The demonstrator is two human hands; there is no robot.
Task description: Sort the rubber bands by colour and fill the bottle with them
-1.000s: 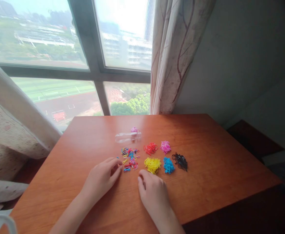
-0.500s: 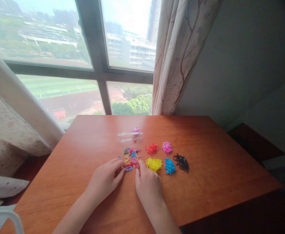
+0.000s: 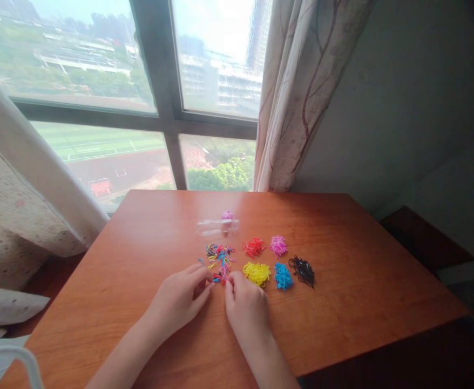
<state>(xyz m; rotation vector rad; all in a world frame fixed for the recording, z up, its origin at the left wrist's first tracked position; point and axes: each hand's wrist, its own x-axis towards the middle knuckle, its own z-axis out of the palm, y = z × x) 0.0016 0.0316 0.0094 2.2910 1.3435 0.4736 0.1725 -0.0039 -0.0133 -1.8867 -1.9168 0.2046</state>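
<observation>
Small rubber bands of mixed colours lie in a loose pile (image 3: 219,252) on the table in front of my hands. My left hand (image 3: 182,294) rests at the pile's near left side, thumb and index finger pinched at a blue rubber band (image 3: 215,280). Opposite it, my right hand (image 3: 247,302) is closed, its fingertips pinching at a reddish-pink rubber band (image 3: 224,276). The fingers partly hide both bands. To the right are single-colour heaps: red bands (image 3: 254,247), pink bands (image 3: 278,246), yellow bands (image 3: 256,273), blue bands (image 3: 283,276) and black bands (image 3: 302,271).
Behind the pile, a clear plastic container (image 3: 210,228) lies on its side, with a pink round object (image 3: 228,215) just behind it. The brown wooden table (image 3: 342,232) meets a window between curtains (image 3: 289,108). A white curved rail (image 3: 22,354) stands at the lower left.
My left fingertips have shifted slightly right, closer to my right hand, and now cover more of the blue and red bands. The coloured heaps look unchanged.
</observation>
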